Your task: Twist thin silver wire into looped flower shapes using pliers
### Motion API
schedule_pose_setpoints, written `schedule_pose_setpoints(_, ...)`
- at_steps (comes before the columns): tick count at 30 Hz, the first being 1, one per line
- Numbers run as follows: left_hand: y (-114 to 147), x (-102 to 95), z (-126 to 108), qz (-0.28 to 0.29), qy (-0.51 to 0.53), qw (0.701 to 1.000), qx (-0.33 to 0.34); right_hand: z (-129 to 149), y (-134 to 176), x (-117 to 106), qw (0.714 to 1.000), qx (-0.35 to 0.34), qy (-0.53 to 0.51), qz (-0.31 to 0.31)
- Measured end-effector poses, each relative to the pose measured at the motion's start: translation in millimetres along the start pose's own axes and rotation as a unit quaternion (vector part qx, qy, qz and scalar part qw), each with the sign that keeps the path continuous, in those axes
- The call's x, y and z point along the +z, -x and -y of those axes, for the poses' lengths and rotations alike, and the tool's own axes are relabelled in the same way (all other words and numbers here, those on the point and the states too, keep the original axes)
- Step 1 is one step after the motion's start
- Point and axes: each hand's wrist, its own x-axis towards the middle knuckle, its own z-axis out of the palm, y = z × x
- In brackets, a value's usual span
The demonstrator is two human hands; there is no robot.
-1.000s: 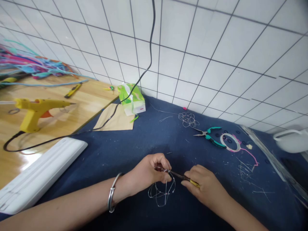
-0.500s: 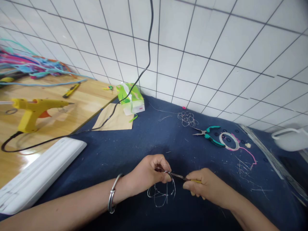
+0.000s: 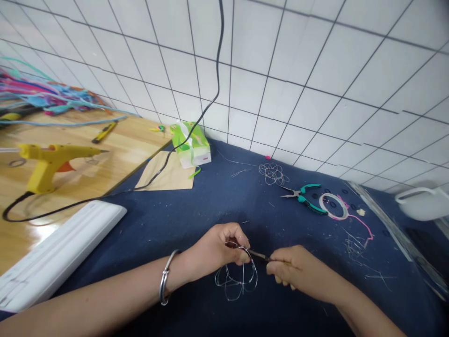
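Observation:
My left hand [image 3: 224, 245], a bangle on its wrist, is closed in a pinch on a looped wire piece [image 3: 242, 283]. Its thin silvery loops hang below the fingers, and a small pinkish bead seems to sit on them. My right hand [image 3: 294, 267] is wrapped round the handles of slim pliers [image 3: 258, 255] with dark metal jaws. The jaws point left and reach the wire at my left fingertips; their very tips are hidden there. Behind the hands, a second looped wire piece [image 3: 272, 174] lies flat on the dark blue cloth [image 3: 217, 206].
Teal-handled pliers [image 3: 305, 199], a white ring-shaped spool [image 3: 333, 206] and wire offcuts [image 3: 354, 245] lie at right. At left are a yellow glue gun [image 3: 45, 164], a white power strip [image 3: 66, 252] and a box cutter [image 3: 104, 132]. A black cable [image 3: 218, 70] hangs before the tiled wall.
The wire loops have shifted very slightly in my left hand. The pliers have turned a little, and less of their yellow handle shows. Both hands stay nearly in place.

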Motion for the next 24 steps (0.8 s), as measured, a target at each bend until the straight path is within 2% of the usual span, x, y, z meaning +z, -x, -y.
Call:
schedule_pose_setpoints(3, 0, -0.5, -2, -0.01, 0.029, 1.0, -0.004, 4, 8, 0, 0.982, -0.049, 0.161, -0.087)
schedule_pose_setpoints(6, 1, -0.5, -5, -0.02, 0.041, 0.999, 0.004, 9, 16, 1, 0.965, -0.067, 0.209, -0.145)
schedule_pose_setpoints(12, 2, 0.5, -9, -0.02, 0.035, 0.999, 0.009, 12, 23, 15, 0.952, -0.124, 0.249, -0.13)
schedule_pose_setpoints(19, 3, -0.5, -7, -0.015, 0.068, 0.997, 0.016, 4, 19, 25, 0.91, -0.142, 0.336, -0.198)
schedule_pose_setpoints(24, 3, -1.3, -5, -0.011, 0.067, 0.997, 0.02, 3, 19, 26, 0.895, -0.151, 0.357, -0.221)
